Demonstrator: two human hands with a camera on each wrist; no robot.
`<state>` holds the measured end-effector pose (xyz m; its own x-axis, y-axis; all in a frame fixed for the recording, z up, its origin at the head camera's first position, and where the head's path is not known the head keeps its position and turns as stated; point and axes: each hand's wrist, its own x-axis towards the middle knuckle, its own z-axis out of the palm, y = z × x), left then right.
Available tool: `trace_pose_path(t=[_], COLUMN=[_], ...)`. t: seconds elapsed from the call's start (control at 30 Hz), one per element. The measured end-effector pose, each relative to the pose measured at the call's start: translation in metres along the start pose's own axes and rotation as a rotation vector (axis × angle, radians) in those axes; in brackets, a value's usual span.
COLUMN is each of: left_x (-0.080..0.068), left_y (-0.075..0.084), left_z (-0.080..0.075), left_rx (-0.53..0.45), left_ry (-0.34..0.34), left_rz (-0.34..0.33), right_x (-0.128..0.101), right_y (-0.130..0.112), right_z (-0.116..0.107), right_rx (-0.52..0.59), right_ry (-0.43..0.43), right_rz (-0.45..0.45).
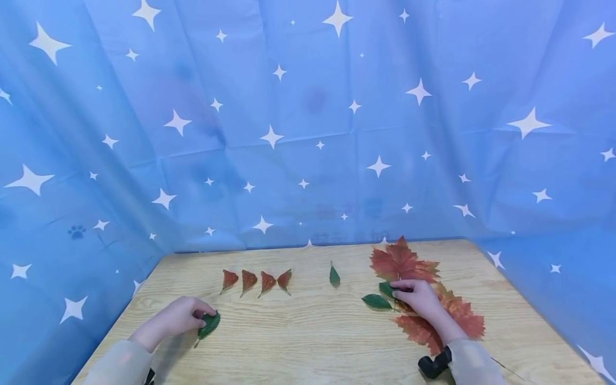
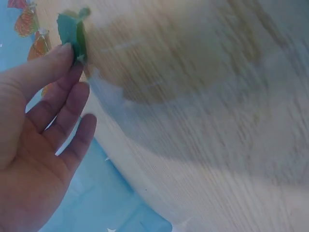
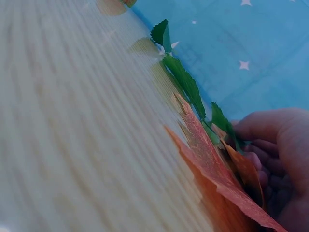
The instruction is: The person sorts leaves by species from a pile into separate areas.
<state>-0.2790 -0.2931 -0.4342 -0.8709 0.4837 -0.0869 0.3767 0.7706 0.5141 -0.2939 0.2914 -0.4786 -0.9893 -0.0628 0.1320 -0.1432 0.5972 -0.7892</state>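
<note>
My left hand (image 1: 183, 316) pinches a green leaf (image 1: 209, 324) between thumb and forefinger, low over the left side of the table. The left wrist view shows the thumb on the leaf (image 2: 69, 32), the other fingers loosely bent. Over on the right, my right hand (image 1: 422, 299) pinches another green leaf (image 1: 386, 289) above large orange-red maple leaves (image 1: 462, 313). Its fingertips are partly hidden behind the maple leaf (image 3: 203, 169) in the right wrist view. A second green leaf (image 1: 376, 301) lies just left of the right hand.
Several small reddish-brown leaves (image 1: 248, 280) lie in a row at the back left of the wooden table (image 1: 289, 342). One green leaf (image 1: 334, 275) lies alone near the back middle. A blue curtain with white stars (image 1: 308, 123) hangs behind the table.
</note>
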Motion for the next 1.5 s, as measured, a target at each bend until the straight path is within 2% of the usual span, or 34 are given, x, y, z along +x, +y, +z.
trace_pose_path(t=[0.13,0.3,0.47,0.67,0.83,1.03,1.2,1.5], left_x=[-0.001,-0.005,-0.008,-0.011,-0.011,-0.009,-0.010,-0.010], left_y=[0.000,-0.003,-0.005,-0.009,-0.012,-0.016,-0.021,-0.022], left_z=[0.001,0.004,0.006,0.008,0.010,0.012,0.013,0.015], left_rx=[-0.009,-0.036,-0.043,-0.136,-0.167,-0.192,-0.260,-0.311], left_ry=[0.008,0.012,0.025,0.029,0.039,0.046,0.034,0.051], left_rz=[-0.045,-0.059,-0.036,0.017,0.049,0.060,0.047,0.069], right_x=[0.001,0.001,0.000,-0.004,-0.004,-0.003,-0.001,0.000], right_y=[-0.001,-0.002,-0.001,-0.001,0.001,0.002,0.000,-0.002], right_z=[0.000,0.001,0.004,0.005,0.003,0.003,0.003,0.001], right_rx=[-0.001,-0.009,-0.010,-0.006,-0.012,-0.023,-0.025,-0.021], right_ry=[-0.002,0.003,0.006,0.001,0.004,0.010,0.008,0.006], right_rz=[-0.006,-0.002,0.022,0.016,0.015,0.014,0.009,0.016])
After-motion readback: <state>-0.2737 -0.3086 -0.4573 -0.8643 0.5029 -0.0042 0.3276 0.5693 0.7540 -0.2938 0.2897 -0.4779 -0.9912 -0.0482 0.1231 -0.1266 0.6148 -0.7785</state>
